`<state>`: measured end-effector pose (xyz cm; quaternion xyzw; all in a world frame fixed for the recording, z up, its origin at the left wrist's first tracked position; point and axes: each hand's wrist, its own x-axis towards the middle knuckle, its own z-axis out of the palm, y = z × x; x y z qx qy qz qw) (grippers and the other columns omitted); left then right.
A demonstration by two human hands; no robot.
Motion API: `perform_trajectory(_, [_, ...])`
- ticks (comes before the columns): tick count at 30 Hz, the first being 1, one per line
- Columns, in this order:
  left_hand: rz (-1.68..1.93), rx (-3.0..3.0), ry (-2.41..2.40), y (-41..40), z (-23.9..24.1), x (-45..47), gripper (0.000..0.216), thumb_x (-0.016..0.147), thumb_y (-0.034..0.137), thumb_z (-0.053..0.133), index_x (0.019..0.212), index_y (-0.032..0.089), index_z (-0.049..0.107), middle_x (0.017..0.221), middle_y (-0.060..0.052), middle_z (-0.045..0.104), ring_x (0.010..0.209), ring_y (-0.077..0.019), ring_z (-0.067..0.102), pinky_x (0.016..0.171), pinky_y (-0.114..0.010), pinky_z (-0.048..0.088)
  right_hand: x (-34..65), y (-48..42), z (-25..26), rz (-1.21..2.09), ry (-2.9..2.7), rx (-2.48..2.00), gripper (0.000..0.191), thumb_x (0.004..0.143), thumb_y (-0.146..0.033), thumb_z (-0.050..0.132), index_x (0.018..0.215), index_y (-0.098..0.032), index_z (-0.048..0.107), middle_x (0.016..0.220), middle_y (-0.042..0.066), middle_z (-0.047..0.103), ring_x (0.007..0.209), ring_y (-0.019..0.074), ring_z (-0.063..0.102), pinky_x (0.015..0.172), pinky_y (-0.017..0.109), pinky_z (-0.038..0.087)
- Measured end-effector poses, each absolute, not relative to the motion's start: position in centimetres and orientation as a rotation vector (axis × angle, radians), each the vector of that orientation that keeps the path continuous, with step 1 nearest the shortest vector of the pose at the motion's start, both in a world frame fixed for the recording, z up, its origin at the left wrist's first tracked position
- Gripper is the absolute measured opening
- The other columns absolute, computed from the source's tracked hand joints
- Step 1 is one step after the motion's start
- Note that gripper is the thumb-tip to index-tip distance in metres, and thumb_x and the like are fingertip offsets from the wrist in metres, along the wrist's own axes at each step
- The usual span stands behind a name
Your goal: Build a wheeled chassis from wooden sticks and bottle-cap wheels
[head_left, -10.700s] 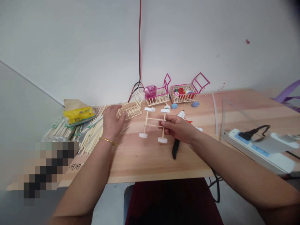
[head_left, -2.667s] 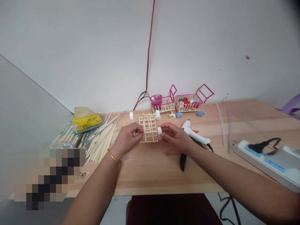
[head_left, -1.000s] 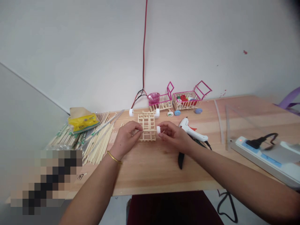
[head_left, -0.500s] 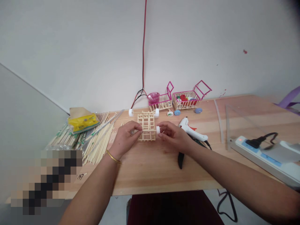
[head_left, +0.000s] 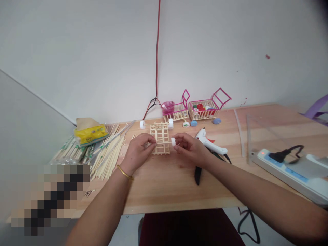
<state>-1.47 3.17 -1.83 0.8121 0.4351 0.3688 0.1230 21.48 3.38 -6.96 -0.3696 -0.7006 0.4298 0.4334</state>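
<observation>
A small lattice frame of pale wooden sticks (head_left: 160, 148) lies on the table between my hands. Across its far side runs a stick with a white cap wheel (head_left: 142, 124) on the left end and another white cap (head_left: 171, 123) on the right. My left hand (head_left: 140, 148) is closed, thumb and forefinger pinching the left end of a nearer wooden stick (head_left: 164, 142) laid over the frame. At that stick's right end is a white bottle cap (head_left: 173, 141), held between the fingers of my right hand (head_left: 188, 147).
To the right lies a white glue gun (head_left: 211, 144), its black cord behind my forearm. Two pink-rimmed stick carts (head_left: 176, 111) stand by the wall. Left are loose sticks (head_left: 109, 153) and a yellow packet (head_left: 91, 134). A power strip (head_left: 284, 167) is far right.
The far stick with its two caps has shifted very slightly left and tilted. My left fingertips have edged a little right. Both hands keep their hold.
</observation>
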Motion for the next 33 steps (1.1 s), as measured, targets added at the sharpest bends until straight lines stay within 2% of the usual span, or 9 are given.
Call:
perform_trajectory(9, [1.028, 2.36, 1.249, 3.21, -1.73, -1.65, 0.005, 0.08, 0.015, 0.06, 0.083, 0.019, 0.061, 0.085, -0.001, 0.064, 0.082, -0.0142, 0.059, 0.076, -0.028, 0.045, 21.41, 3.39, -7.08, 1.081, -1.732, -0.897, 0.034, 0.085, -0.035, 0.058, 0.116, -0.023, 0.048, 0.093, 0.003, 0.06, 0.069, 0.011, 0.056, 0.062, 0.026, 0.048])
perform_trajectory(17, [1.017, 2.348, 1.233, 3.31, -1.82, -1.89, 0.01, 0.08, 0.019, 0.061, 0.089, 0.019, 0.061, 0.093, -0.004, 0.064, 0.089, -0.0168, 0.059, 0.083, -0.033, 0.046, 21.44, 3.27, -6.96, 1.058, -1.737, -0.916, 0.034, 0.085, -0.036, 0.058, 0.115, -0.023, 0.05, 0.097, 0.004, 0.061, 0.07, 0.0117, 0.058, 0.063, 0.027, 0.05])
perform_trajectory(33, [1.004, 2.4, 1.332, 3.25, -1.65, -2.04, 0.012, 0.078, 0.016, 0.061, 0.09, 0.019, 0.061, 0.089, -0.002, 0.066, 0.084, -0.0156, 0.06, 0.079, -0.03, 0.047, 21.43, 3.35, -7.2, 1.009, -1.769, -0.937, 0.034, 0.085, -0.038, 0.058, 0.114, -0.022, 0.051, 0.091, 0.003, 0.062, 0.073, 0.0132, 0.059, 0.064, 0.028, 0.049])
